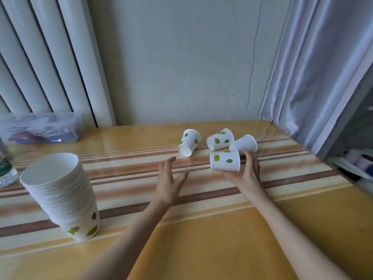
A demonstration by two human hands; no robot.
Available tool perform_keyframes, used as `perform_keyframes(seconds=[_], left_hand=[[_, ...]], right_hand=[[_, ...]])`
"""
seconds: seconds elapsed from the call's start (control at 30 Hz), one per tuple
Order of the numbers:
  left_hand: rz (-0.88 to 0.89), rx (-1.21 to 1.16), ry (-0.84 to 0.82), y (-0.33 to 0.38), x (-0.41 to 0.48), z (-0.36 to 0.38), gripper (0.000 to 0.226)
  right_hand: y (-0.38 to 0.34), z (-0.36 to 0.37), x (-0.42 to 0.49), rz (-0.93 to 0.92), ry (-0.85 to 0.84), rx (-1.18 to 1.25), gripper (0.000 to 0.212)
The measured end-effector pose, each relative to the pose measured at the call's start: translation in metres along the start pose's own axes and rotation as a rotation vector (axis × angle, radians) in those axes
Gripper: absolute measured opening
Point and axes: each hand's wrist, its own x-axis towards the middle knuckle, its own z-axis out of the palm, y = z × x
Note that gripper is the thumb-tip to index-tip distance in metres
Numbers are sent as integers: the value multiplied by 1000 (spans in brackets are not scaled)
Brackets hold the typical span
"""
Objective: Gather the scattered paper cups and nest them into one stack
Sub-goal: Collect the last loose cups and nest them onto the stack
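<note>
A tall stack of nested white paper cups [60, 190] with green leaf prints stands upright at the left of the table. Several loose cups lie on their sides at the far middle: one [189, 142] at the left, one [220, 139] in the middle, one [245, 144] at the right, and a nearer one [225, 160]. My right hand [247, 170] is open, its fingers spread around the right end of the nearer cup, touching or almost touching it. My left hand [169, 178] hovers open over the table, left of that cup, holding nothing.
The table [201, 229] has a yellow cloth with brown and cream stripes. A clear plastic box [42, 128] sits at the back left, and part of a water bottle [6, 170] shows at the left edge. A curtain [312, 67] hangs at the right, and a radiator [40, 57] stands behind.
</note>
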Motion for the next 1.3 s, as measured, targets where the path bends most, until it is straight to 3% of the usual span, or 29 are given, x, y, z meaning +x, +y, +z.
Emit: perform_keyframes(seconds=[0.1, 0.2, 0.33, 0.53, 0.67, 0.8, 0.97, 1.07, 1.3], left_hand=[[-57, -23, 41, -1, 37, 18, 67], [-82, 0, 64, -5, 70, 29, 78], [-137, 75, 94, -8, 109, 48, 90], [-179, 185, 151, -15, 120, 66, 66], [-147, -96, 175, -9, 89, 54, 61], [-189, -288, 86, 4, 31, 33, 61], [-188, -427, 19, 24, -50, -9, 67], [-154, -367, -40, 29, -94, -39, 47], [-122, -124, -9, 11, -152, -68, 61]], right_hand=[[4, 8, 20, 16, -98, 76, 103], [16, 12, 29, 21, -172, 146, 93], [26, 14, 31, -33, -121, 162, 86], [29, 16, 33, -71, -65, 141, 73], [22, 13, 30, -63, 38, 149, 66], [0, 2, 16, 3, 146, 214, 63], [-28, 5, -24, 11, -96, 260, 75], [-57, 1, -55, -6, -107, 293, 68], [-105, -10, -128, -92, -302, 55, 66]])
